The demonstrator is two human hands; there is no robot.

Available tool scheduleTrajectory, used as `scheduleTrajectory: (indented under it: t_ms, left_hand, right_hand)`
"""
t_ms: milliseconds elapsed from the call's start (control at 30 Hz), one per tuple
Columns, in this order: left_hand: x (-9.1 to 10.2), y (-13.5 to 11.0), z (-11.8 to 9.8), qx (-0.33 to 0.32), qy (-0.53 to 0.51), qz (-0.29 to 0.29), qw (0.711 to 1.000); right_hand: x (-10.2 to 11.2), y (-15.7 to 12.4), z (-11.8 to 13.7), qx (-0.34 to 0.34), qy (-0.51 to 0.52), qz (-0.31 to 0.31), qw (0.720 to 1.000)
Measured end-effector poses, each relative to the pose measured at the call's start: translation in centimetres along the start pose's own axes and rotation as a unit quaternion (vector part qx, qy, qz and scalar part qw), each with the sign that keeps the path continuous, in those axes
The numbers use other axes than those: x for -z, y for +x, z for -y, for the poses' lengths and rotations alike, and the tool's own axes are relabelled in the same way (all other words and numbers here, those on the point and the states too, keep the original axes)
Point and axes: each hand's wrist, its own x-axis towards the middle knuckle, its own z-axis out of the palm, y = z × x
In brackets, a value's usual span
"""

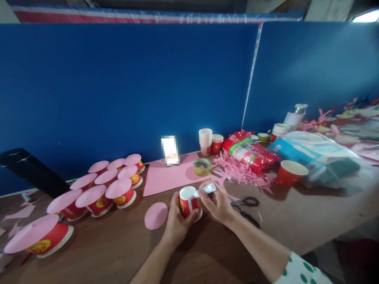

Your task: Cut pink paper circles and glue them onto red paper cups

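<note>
My left hand [177, 225] is wrapped round a red paper cup [186, 206] with a gold print, standing upside down with its white base up. In my right hand [218, 205] is a white glue stick [209, 189], gripped between thumb and fingers. Its tip is at the edge of the cup's base; I cannot tell whether it touches. A pink paper cone [156, 215], shallow and round, lies on the table just left of my left hand. Black-handled scissors [247, 203] lie to the right, partly behind my right forearm.
Several upturned red cups [124, 198] topped with pink cones stand in rows at left, near a black bottle [32, 169]. Behind are pink paper [166, 177], a tape roll [202, 167], stacked cups [205, 141], a red packet [248, 152] and pink scraps [254, 180]. A blue partition [124, 86] closes the back.
</note>
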Motion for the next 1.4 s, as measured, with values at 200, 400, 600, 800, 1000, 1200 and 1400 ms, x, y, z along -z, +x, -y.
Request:
scheduleTrajectory:
  t_ms: [200,400,600,800,1000,1200,1400]
  left_hand:
    - [0.3,0.1,0.0,-0.013,0.068,-0.011,0.998]
    - [0.6,0.2,0.0,-0.024,0.027,0.019,0.999]
    - [0.4,0.0,0.6,-0.051,0.030,0.057,0.997]
    - [0.0,-0.1,0.6,-0.064,0.077,0.036,0.994]
    - [0.2,-0.2,0.1,-0.051,0.069,0.012,0.996]
    - [0.1,-0.3,-0.3,-0.014,0.050,0.024,0.998]
    - [-0.1,-0.2,0.3,-0.020,0.064,-0.018,0.998]
  right_hand:
    - [0.3,0.5,-0.3,-0.041,0.010,-0.078,0.996]
    - [-0.2,1.0,-1.8,-0.173,0.178,-0.134,0.959]
    - [-0.6,1.4,-2.5,-0.254,0.324,-0.128,0.902]
    - [-0.7,1.4,-2.0,-0.285,0.355,-0.094,0.885]
    - [-0.8,1.4,-2.0,-0.291,0.357,-0.096,0.882]
    - [-0.9,1.4,-2.0,-0.305,0.380,-0.079,0.870]
    - [-0.7,1.4,-2.1,-0.309,0.394,-0.069,0.863]
